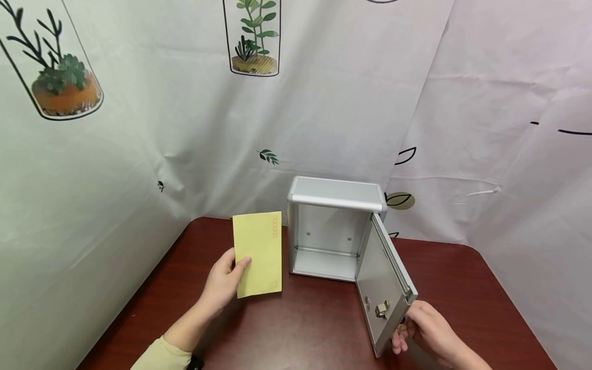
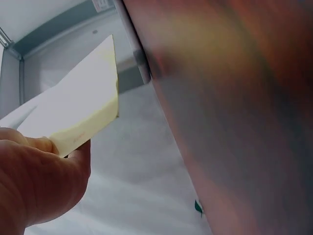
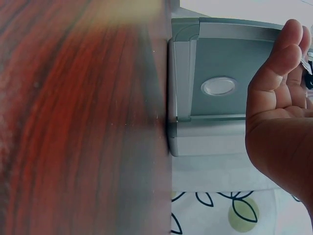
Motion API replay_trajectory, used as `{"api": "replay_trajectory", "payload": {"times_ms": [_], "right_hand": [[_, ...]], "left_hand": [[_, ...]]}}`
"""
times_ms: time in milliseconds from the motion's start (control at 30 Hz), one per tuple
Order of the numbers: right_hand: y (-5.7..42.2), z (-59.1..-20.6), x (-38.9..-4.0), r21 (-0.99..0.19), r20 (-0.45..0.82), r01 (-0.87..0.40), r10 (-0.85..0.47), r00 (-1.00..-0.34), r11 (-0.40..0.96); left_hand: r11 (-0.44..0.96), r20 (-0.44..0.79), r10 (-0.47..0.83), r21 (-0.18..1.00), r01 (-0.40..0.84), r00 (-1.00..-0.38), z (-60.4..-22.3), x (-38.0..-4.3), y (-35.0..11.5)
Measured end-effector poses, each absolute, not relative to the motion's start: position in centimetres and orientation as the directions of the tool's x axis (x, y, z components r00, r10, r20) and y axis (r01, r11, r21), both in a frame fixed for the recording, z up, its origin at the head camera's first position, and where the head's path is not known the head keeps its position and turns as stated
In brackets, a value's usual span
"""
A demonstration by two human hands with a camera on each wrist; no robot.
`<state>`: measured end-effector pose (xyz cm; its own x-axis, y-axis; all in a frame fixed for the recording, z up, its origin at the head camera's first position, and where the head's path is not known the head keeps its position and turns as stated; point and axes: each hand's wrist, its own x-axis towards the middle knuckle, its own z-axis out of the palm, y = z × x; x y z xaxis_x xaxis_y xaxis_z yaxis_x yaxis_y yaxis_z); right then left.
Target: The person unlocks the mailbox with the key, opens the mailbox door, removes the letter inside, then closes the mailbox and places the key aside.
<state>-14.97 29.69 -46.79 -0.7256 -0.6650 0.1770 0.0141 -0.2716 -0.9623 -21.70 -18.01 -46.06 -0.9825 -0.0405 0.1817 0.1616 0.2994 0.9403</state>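
My left hand (image 1: pixel 223 281) pinches a yellow envelope (image 1: pixel 261 252) upright, thumb on its front, left of the metal box. Red postcode squares run down the envelope's right edge. The silver letter box (image 1: pixel 336 190) stands with its door (image 1: pixel 381 272) swung wide toward me, showing a bare inside. A brass lock (image 1: pixel 382 309) is on the door's inner face. Behind the door's free edge, my right hand (image 1: pixel 430 326) has its fingers curled at the lock's outer side. In the right wrist view, a small silvery key (image 3: pixel 306 65) shows at those fingertips, partly hidden.
The box rests on a dark red wooden table (image 1: pixel 287 329) toward its back edge. White curtains (image 1: pixel 333 103) printed with plants and leaves enclose the table at the back and sides. A round pale disc (image 3: pixel 218 86) is set in the door's outer face.
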Motion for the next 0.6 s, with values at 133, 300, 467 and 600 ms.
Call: {"api": "replay_trajectory", "payload": {"times_ms": [133,300,467,600], "right_hand": [[29.7,-46.8,-15.1,-0.962,0.180,0.013,-0.668,-0.722,-0.273],[29.8,-47.1,-15.3,-0.957,0.223,-0.028,-0.673,-0.705,-0.288],[29.8,-46.9,-15.2,-0.963,0.191,-0.007,-0.667,-0.720,-0.269],[29.6,-46.5,-14.9,-0.968,0.138,0.041,-0.658,-0.741,-0.249]], "left_hand": [[0.325,0.169,-0.076,0.936,0.136,-0.983,-46.0,-22.2,-19.0],[0.372,0.123,-0.121,0.926,0.070,-0.985,-46.0,-23.0,-20.3],[0.404,0.075,-0.123,0.915,0.019,-0.990,-46.0,-23.8,-21.6],[0.417,0.026,-0.127,0.908,-0.029,-0.992,-46.2,-24.5,-22.6]]}}
